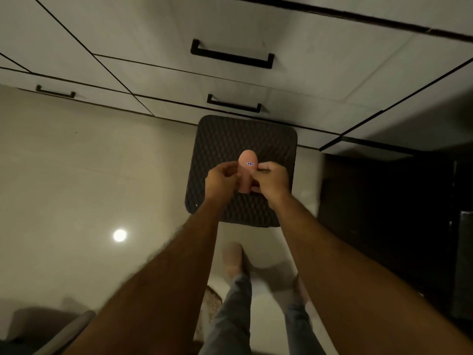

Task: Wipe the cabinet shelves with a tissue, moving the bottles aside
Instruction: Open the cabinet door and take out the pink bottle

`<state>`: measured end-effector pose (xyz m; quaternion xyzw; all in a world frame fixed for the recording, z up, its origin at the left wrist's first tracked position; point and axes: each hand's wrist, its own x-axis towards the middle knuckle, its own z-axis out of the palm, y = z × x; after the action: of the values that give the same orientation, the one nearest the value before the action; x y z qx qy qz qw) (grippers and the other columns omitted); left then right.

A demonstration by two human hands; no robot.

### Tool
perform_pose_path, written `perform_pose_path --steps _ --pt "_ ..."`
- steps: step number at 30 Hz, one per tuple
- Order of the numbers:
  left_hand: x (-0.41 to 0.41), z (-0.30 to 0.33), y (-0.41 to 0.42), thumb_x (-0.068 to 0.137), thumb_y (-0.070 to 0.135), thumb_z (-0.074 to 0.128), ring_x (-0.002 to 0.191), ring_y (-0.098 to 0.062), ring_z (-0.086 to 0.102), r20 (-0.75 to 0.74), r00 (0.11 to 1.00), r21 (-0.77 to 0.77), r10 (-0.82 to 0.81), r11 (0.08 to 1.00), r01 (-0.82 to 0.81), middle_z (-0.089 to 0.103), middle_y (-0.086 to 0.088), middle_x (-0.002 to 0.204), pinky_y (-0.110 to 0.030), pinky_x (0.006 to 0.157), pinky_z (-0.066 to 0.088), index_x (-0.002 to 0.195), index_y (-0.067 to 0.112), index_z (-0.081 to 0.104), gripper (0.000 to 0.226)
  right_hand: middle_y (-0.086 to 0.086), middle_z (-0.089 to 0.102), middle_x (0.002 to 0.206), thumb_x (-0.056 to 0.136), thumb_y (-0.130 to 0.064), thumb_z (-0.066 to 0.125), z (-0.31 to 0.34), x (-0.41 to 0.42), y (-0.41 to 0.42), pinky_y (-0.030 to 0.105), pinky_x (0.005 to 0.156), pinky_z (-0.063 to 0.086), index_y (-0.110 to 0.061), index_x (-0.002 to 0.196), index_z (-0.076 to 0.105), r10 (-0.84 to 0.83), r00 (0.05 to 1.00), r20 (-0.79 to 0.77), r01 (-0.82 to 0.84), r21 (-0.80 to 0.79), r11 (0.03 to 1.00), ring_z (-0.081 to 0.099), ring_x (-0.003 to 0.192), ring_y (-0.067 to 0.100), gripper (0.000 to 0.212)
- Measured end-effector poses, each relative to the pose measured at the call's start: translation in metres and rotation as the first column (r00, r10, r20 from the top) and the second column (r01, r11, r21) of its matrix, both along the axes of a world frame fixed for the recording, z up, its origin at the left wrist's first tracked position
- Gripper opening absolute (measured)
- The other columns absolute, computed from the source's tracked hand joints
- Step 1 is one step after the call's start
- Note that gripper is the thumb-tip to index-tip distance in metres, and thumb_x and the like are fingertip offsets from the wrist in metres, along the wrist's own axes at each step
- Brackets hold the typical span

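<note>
I hold a small pink rounded object [247, 167] with a white label in front of me, above a dark floor mat [268, 139]. My left hand [222, 179] pinches its left side with curled fingers. My right hand [272, 181] pinches its right side. Closed grey cabinet drawers [158, 80] with black handles [231, 55] fill the top of the view. No tissue, bottles or shelves show.
A pale glossy floor [89, 180] reflects a ceiling light [119, 235]. My legs in jeans [231, 319] stand below. A dark opening [399, 206] lies at right beside an open cabinet door edge [363, 135]. A grey object [51, 331] sits at bottom left.
</note>
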<state>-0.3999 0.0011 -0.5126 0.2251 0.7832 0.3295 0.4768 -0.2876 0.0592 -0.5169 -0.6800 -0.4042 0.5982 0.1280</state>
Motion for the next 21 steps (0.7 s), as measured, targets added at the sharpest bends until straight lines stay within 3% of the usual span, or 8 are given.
perform_pose_path --steps 9,14,21 --pt "0.0 -0.024 0.009 0.092 0.006 0.059 0.107 -0.015 0.063 -0.054 0.996 -0.018 -0.07 0.997 0.07 0.065 -0.006 0.123 -0.034 0.094 0.053 0.131 0.012 0.058 0.039 0.014 0.066 0.118 0.092 -0.009 0.063 -0.027 -0.009 0.005 0.042 0.074 0.062 -0.005 0.121 0.064 0.022 0.993 0.115 -0.027 0.046 0.999 0.068 0.094 0.027 0.03" --pt "0.002 -0.018 0.007 0.093 0.009 0.058 0.104 -0.014 0.061 -0.074 0.992 -0.038 -0.105 0.994 0.102 0.065 -0.005 0.121 -0.029 0.092 0.051 0.129 0.011 0.058 0.036 0.014 0.064 0.121 0.093 -0.006 0.061 -0.024 -0.003 0.002 0.037 0.076 0.061 -0.006 0.127 0.06 0.023 0.992 0.121 -0.03 0.055 0.998 0.065 0.096 0.025 0.034" --pt "0.02 0.023 -0.013 0.092 0.016 0.061 0.106 -0.016 0.062 -0.107 0.992 0.004 -0.068 0.998 0.069 0.066 -0.004 0.118 -0.031 0.096 0.048 0.127 0.012 0.06 0.035 0.012 0.066 0.113 0.092 -0.011 0.065 0.018 0.034 -0.013 0.031 0.073 0.061 -0.006 0.118 0.064 0.01 0.999 0.049 -0.015 0.111 0.994 0.066 0.096 0.022 0.027"
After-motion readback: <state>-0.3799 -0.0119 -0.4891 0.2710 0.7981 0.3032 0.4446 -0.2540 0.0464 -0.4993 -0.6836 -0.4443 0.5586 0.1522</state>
